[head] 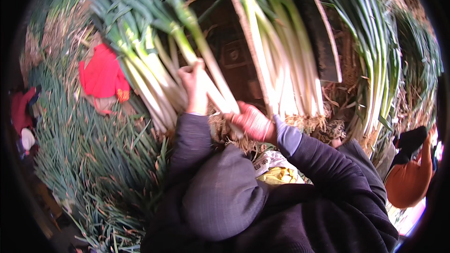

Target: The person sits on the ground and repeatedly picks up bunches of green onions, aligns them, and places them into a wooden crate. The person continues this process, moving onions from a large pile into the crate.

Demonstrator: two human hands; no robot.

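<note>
My left hand (194, 86) is closed around the pale stem of a large green onion (215, 95). My right hand (251, 121), in a reddish ribbed glove, grips the lower stems near the roots, where a second green onion (219, 72) runs alongside. To the left leans a group of green onions (151, 80) with white stems and green leaves. Right of my hands a thick row of green onions (284, 63) stands with roots down, between two dark upright panels with rough brownish edges (248, 35).
Another bundle of green onions (376, 77) lies at the right. A red cloth (103, 73) rests at the left by a wide heap of green onions (95, 165). White and yellow bags (281, 175) lie near my lap. People in orange (409, 182) and dark red (21, 110) are at the edges.
</note>
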